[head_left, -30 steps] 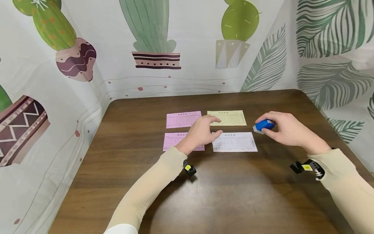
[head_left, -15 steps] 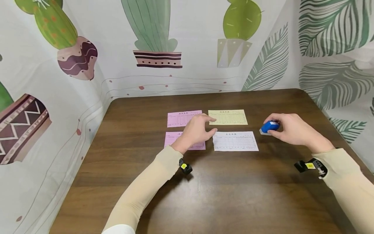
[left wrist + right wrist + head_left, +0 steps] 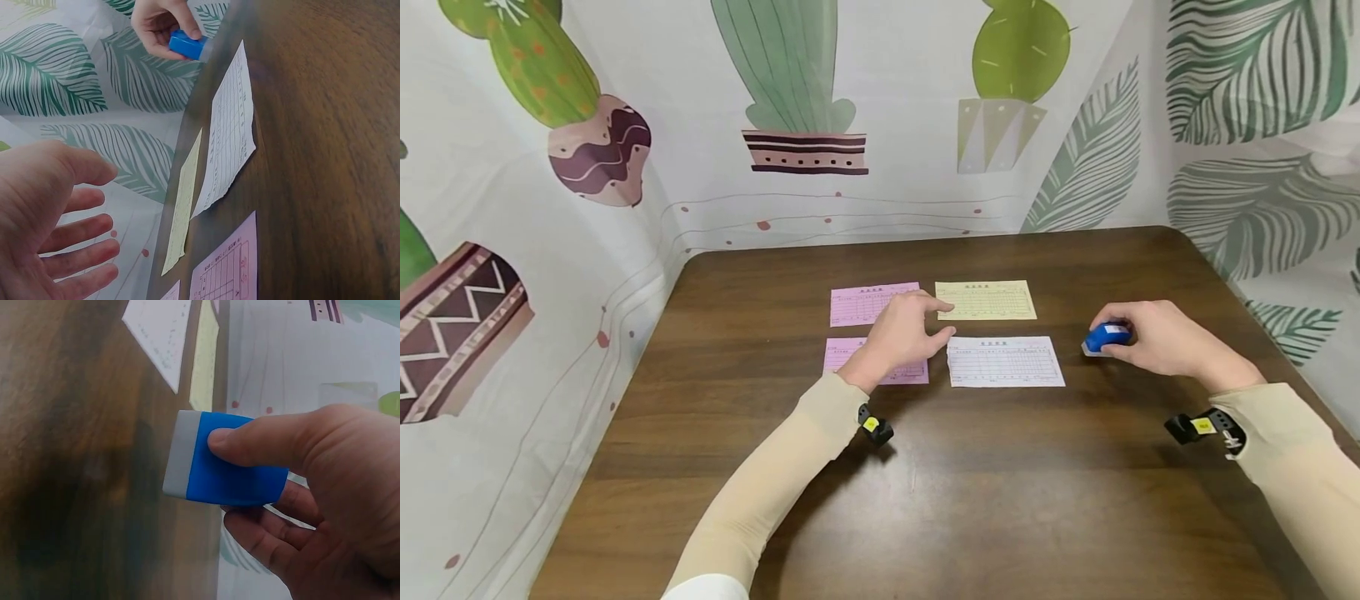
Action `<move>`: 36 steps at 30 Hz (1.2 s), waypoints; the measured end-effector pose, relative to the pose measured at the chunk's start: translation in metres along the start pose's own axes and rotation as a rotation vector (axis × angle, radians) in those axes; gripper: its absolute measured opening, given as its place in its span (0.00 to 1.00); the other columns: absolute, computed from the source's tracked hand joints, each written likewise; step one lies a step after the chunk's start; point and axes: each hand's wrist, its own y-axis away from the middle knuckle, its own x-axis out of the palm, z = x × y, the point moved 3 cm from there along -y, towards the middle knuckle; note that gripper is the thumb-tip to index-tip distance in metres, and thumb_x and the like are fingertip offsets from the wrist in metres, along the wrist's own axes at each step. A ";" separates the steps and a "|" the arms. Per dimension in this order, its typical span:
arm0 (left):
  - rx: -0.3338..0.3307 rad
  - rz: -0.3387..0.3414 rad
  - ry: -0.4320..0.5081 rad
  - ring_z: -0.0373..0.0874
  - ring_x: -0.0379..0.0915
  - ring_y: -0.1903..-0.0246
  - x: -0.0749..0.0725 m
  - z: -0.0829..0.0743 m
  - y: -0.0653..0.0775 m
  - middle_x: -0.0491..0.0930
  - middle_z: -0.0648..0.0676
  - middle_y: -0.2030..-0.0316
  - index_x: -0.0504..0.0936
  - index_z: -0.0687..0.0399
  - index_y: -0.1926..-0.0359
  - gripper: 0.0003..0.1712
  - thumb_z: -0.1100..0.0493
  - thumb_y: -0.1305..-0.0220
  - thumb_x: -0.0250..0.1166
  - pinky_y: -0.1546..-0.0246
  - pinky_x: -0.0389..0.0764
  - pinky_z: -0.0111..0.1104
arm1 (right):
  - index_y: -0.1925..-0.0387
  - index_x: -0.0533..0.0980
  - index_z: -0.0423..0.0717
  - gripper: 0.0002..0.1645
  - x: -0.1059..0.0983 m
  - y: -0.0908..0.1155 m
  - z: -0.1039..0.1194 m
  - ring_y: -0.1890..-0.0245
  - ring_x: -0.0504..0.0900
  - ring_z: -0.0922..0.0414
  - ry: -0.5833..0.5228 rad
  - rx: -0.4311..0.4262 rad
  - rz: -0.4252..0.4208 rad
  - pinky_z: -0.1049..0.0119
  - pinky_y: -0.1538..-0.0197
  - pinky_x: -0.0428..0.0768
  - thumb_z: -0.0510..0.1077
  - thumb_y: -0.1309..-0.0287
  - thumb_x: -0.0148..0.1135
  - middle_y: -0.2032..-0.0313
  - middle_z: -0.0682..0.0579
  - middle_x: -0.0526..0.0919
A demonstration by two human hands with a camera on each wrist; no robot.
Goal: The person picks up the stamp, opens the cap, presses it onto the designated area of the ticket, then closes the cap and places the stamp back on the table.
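Observation:
My right hand pinches a blue stamp with a pale cap, near the table's right side. In the right wrist view the thumb lies on the blue body and the fingers are behind it. Its pale end points towards the table. My left hand hovers over the slips with loosely bent fingers and holds nothing. Four printed form slips lie in two rows: a pink slip and a yellow slip behind, another pink slip and a white slip in front. My left hand partly hides the pink ones.
The brown wooden table has rounded far corners. A white cloth printed with cacti and leaves hangs behind it and at both sides. Each wrist wears a black camera strap.
My right hand has moved right and slightly nearer with the stamp, away from the white slip. The left hand has drawn a little to the left and is now nearly still.

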 end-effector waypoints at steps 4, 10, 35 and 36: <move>-0.016 0.003 -0.007 0.55 0.85 0.49 0.000 0.000 0.001 0.88 0.59 0.43 0.87 0.57 0.39 0.23 0.53 0.32 0.72 0.46 0.86 0.44 | 0.54 0.85 0.47 0.18 0.006 0.001 -0.006 0.61 0.87 0.48 -0.005 0.002 0.015 0.37 0.49 0.87 0.40 0.46 0.82 0.58 0.45 0.91; -0.033 -0.001 -0.027 0.52 0.86 0.47 -0.001 0.002 0.001 0.88 0.57 0.43 0.88 0.55 0.40 0.22 0.52 0.32 0.72 0.46 0.87 0.42 | 0.56 0.85 0.48 0.17 0.012 0.002 -0.009 0.62 0.87 0.49 -0.014 0.003 0.022 0.38 0.51 0.87 0.39 0.48 0.82 0.60 0.46 0.91; -0.070 -0.005 -0.024 0.54 0.79 0.33 -0.005 0.013 0.006 0.86 0.57 0.38 0.88 0.54 0.39 0.22 0.52 0.31 0.71 0.30 0.79 0.46 | 0.40 0.79 0.36 0.37 0.016 0.011 -0.012 0.47 0.84 0.35 -0.019 0.027 -0.070 0.33 0.41 0.80 0.45 0.51 0.85 0.47 0.34 0.87; -0.076 -0.004 -0.027 0.55 0.78 0.32 -0.006 0.015 0.007 0.86 0.57 0.38 0.88 0.54 0.39 0.23 0.52 0.31 0.71 0.28 0.78 0.46 | 0.38 0.78 0.35 0.40 0.016 0.011 -0.012 0.43 0.82 0.32 -0.025 0.035 -0.069 0.31 0.39 0.78 0.46 0.50 0.85 0.44 0.32 0.85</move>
